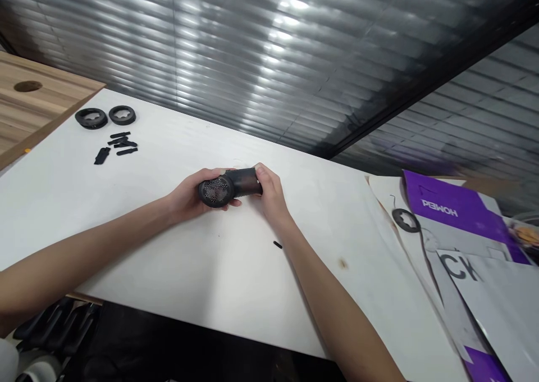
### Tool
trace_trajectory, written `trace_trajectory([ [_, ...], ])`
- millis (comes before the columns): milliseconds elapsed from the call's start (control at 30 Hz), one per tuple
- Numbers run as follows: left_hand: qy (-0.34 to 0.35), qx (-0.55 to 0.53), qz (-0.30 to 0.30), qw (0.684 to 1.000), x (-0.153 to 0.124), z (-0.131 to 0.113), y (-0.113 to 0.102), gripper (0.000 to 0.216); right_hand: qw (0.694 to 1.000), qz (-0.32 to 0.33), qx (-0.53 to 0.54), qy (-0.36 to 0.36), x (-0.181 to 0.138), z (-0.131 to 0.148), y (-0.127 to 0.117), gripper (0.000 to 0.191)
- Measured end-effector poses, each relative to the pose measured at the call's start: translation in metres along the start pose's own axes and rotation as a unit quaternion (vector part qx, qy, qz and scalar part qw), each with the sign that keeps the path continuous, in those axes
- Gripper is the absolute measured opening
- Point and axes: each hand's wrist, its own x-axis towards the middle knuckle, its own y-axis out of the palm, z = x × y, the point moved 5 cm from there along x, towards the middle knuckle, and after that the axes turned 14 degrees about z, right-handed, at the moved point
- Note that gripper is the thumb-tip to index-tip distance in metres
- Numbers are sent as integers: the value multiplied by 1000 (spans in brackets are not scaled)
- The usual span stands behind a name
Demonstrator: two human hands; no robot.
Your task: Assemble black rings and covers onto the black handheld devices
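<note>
A black fabric shaver [216, 191] with a round, perforated metal head is held above the middle of the white table. My left hand [197, 194] wraps round the head end, its fingertips showing beneath. At the other end, my right hand [272, 194] closes on the dark cylindrical handle [246, 182], thumb on top. The perforated face is turned towards me. A small black strip [278, 245] lies on the table beside my right forearm.
Black rings [122, 114] and several flat black pieces [120, 141] lie at the far left, near a wooden board [50, 90]. Another black ring [406, 220] rests at right by purple-and-white packaging [455, 202]. Closed metallic blinds [219, 50] border the table's back. Black parts [63, 323] sit below the front edge.
</note>
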Motion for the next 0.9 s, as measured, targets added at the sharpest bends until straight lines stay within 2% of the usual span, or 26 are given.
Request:
trace_trajectory([
  [333,-2,2,12,1000,0,-1,1,58,1000,0,-9,-3,0,3,0,68],
  [600,-1,1,8,1000,0,-1,1,64,1000,0,-5,-6,-1,3,0,66],
  [900,-5,3,-6,1000,-3,-3,0,60,1000,4,-10,-8,0,4,2,69],
])
